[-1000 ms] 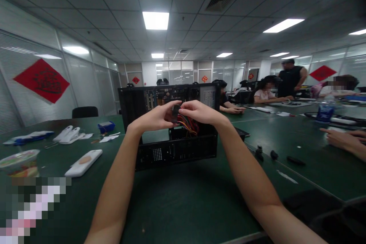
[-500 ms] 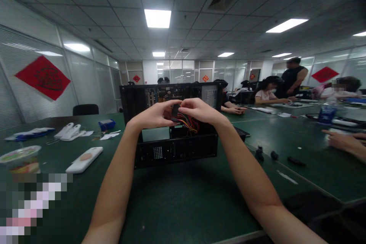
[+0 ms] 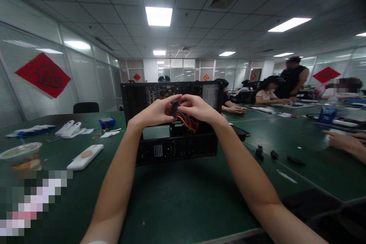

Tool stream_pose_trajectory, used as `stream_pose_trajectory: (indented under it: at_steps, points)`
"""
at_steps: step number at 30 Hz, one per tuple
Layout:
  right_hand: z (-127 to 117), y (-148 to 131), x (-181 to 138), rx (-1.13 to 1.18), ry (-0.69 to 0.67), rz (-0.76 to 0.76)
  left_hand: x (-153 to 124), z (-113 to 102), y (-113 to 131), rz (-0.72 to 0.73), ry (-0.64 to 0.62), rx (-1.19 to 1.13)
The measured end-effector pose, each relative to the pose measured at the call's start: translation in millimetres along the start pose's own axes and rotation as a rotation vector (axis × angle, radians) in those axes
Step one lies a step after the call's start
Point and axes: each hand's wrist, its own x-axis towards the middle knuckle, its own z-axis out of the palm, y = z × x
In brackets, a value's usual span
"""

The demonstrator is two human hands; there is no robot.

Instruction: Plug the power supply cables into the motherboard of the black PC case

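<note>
A black computer case (image 3: 197, 146) lies open on the table in front of me, its circuit board (image 3: 166, 91) showing along the far side. Above its opening, my left hand (image 3: 156, 111) pinches a black cable connector (image 3: 174, 109) between thumb and fingers. From the connector, a bundle of red, yellow and black cables (image 3: 188, 122) runs down into the case. My right hand (image 3: 197, 107) has its fingers closed around the cable end of the same connector, fingertips almost meeting those of the left. The connector's face is partly hidden by the fingers.
On the green table (image 3: 171, 202) to the left are a white phone-like object (image 3: 85, 157), a lidded cup (image 3: 23, 156) and a blue box (image 3: 107, 122). Small black parts (image 3: 259, 152) lie to the right. Another person's hand (image 3: 343, 141) rests at the right edge; other people sit beyond.
The black connector has turned more upright between my fingers. Both hands stay over the case, with only slight finger movement.
</note>
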Motion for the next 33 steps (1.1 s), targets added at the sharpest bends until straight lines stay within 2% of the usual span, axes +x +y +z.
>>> stream_pose_trajectory:
  at_steps: [9,17,33]
  points:
    - [2,0,0,-0.034,0.008,0.026,0,-2,-2,-0.001,0.024,0.072]
    - [18,-10,-2,-0.165,0.08,-0.03,0,1,2,0.008,0.077,0.165]
    - [22,-9,-5,-0.283,0.069,-0.121,2,5,11,-0.032,0.115,0.1]
